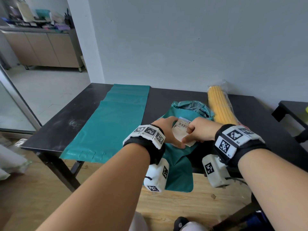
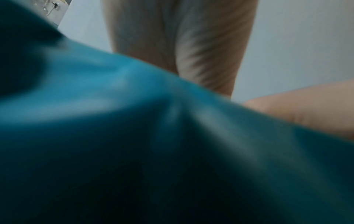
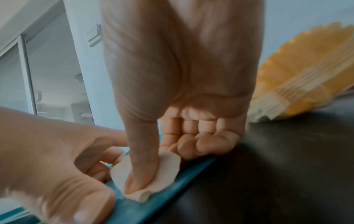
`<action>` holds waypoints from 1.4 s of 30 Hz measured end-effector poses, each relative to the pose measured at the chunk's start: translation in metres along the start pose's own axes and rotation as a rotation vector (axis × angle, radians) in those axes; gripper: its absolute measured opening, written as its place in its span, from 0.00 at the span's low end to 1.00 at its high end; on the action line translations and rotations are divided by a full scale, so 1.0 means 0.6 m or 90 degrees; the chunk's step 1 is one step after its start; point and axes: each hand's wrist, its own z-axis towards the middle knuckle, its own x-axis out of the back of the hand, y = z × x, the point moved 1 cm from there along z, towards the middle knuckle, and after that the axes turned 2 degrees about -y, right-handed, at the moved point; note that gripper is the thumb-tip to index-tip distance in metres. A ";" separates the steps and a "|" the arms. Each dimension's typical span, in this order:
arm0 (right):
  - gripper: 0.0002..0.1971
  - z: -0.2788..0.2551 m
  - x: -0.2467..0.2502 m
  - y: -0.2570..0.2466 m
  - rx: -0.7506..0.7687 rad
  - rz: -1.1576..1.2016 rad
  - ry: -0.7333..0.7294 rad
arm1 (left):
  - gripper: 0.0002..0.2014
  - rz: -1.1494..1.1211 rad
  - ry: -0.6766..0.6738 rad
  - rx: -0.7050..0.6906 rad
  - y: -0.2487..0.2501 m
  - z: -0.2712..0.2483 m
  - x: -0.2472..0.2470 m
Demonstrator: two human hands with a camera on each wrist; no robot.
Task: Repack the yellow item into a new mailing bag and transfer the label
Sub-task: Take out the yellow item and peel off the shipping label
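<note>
The yellow item [image 1: 220, 107], a ribbed bundle in clear wrap, lies at the table's back right and also shows in the right wrist view [image 3: 306, 72]. The used teal mailing bag [image 1: 180, 174] lies crumpled and open before me, hanging over the front edge. Its paper label [image 1: 181, 126] is partly lifted. My right hand [image 1: 191, 134] pinches the label's curled near corner [image 3: 168, 165] under the thumb. My left hand [image 1: 173, 135] grips the bag [image 3: 172, 181] beside the label, thumb on top. Blurred teal bag [image 2: 134, 136] fills the left wrist view.
A stack of flat new teal mailing bags [image 1: 110, 124] covers the left half of the black table [image 1: 66, 120]. A wall runs behind the table. A second dark table [image 1: 291, 110] stands at the right. Wooden floor lies below.
</note>
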 end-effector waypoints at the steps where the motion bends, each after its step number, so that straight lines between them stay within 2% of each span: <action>1: 0.13 0.001 0.001 0.001 -0.004 0.003 -0.003 | 0.52 -0.004 0.001 -0.003 -0.001 0.000 -0.001; 9: 0.15 0.006 0.000 0.003 -0.020 -0.002 -0.002 | 0.52 -0.012 -0.011 -0.009 -0.004 -0.004 -0.001; 14: 0.13 0.000 0.001 0.006 -0.026 0.031 -0.019 | 0.50 -0.023 -0.065 -0.006 -0.007 -0.005 0.015; 18: 0.26 -0.007 0.013 0.007 -0.047 0.185 -0.070 | 0.52 -0.018 -0.092 -0.003 -0.006 -0.001 0.025; 19: 0.25 -0.007 0.015 0.005 -0.042 0.173 -0.073 | 0.52 -0.016 -0.089 -0.002 -0.006 0.000 0.025; 22: 0.13 0.000 0.010 -0.011 -0.009 0.042 -0.018 | 0.53 -0.018 -0.078 -0.002 -0.010 0.000 0.023; 26: 0.14 0.021 -0.005 -0.026 0.025 0.042 0.045 | 0.49 -0.041 -0.079 -0.005 -0.013 0.000 0.024; 32: 0.11 0.030 -0.009 -0.017 0.016 0.038 0.049 | 0.49 -0.049 -0.076 -0.005 -0.014 0.003 0.024; 42: 0.14 0.030 -0.007 -0.014 0.008 0.050 0.071 | 0.49 -0.055 -0.075 -0.005 -0.014 0.003 0.024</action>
